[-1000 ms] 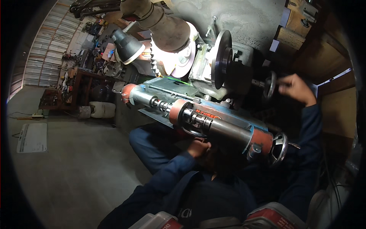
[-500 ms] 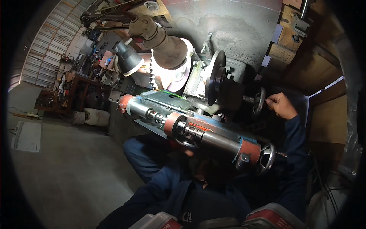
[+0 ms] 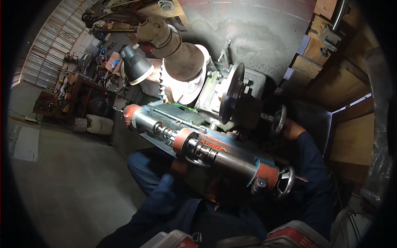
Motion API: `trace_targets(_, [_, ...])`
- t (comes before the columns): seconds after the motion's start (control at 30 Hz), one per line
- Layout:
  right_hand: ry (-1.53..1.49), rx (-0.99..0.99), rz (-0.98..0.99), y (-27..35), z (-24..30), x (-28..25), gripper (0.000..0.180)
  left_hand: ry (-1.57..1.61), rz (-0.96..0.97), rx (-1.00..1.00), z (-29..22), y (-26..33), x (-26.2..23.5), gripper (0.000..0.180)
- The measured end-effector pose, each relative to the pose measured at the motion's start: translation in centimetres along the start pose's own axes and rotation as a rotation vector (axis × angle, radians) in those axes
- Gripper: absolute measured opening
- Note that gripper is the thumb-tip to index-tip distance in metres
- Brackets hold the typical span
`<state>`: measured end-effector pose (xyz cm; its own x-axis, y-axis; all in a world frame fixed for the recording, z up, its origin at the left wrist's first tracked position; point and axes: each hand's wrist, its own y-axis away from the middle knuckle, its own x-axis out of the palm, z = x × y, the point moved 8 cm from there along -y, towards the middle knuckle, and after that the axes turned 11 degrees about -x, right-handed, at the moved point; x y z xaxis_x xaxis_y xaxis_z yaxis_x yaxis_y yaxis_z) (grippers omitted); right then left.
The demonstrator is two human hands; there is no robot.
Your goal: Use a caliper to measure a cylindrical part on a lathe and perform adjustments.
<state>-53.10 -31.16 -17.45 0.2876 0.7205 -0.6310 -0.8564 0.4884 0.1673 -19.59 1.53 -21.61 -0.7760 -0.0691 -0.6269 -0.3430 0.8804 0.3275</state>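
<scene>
We see the right hand (image 3: 294, 131) at the right side of a round, shiny metal handwheel (image 3: 282, 118), which stands on a short shaft to the right of a large, dark, flat metal disc (image 3: 230, 97); its fingers are lost in shadow, so we cannot tell whether they close around the rim. We find the left hand (image 3: 179, 167) lower down, next to a curved, bright metal handwheel rim (image 3: 194, 163) just below a thick red ring-shaped collar (image 3: 184, 141), and we cannot make out its fingers or their grip either. We judge both wheels hard, stiff and sturdy, perhaps slick if oily; we would take them by the outer rim, fingers wrapped round, and expect firm, weighty turning
</scene>
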Motion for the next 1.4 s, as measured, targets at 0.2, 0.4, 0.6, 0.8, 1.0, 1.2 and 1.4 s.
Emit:
trace_targets(0.2, [0.034, -0.017, -0.090, -1.2, 12.2, -7.4, 0.017, 0.498, 0.733, -0.724, 0.5, 5.3, 5.9, 0.037])
trace_targets(0.4, [0.030, 0.053, -0.099, 1.2, 12.6, -6.1, 0.016, -0.255, -0.243, 0.100, -1.3, 1.0, -2.6, 0.029])
trace_targets(0.6, [0.060, 0.081, -0.137, 1.3, 14.4, -6.3, 0.019, 0.482, 0.677, -1.102, -0.9, 7.1, 8.8, 0.044])
trace_targets(0.8, [0.046, 0.127, 0.025, 1.6, 12.8, -4.3, 0.018, 0.046, 0.560, -0.736, -2.7, 4.2, 6.0, 0.028])
trace_targets(1.0, [0.059, 0.091, -0.072, 1.4, 13.6, -5.7, 0.016, -0.217, 0.419, -0.442, -5.5, 5.4, -0.1, 0.021])
trace_targets(1.2, [-0.035, 0.117, 0.014, 1.2, 12.6, -5.5, 0.017, -0.192, 0.264, -0.169, -6.5, 5.1, -0.3, 0.028])
trace_targets(1.4, [0.097, 0.128, -0.017, 1.1, 13.4, -5.2, 0.017, -0.054, 0.949, -0.621, 1.6, 6.8, 8.1, 0.035])
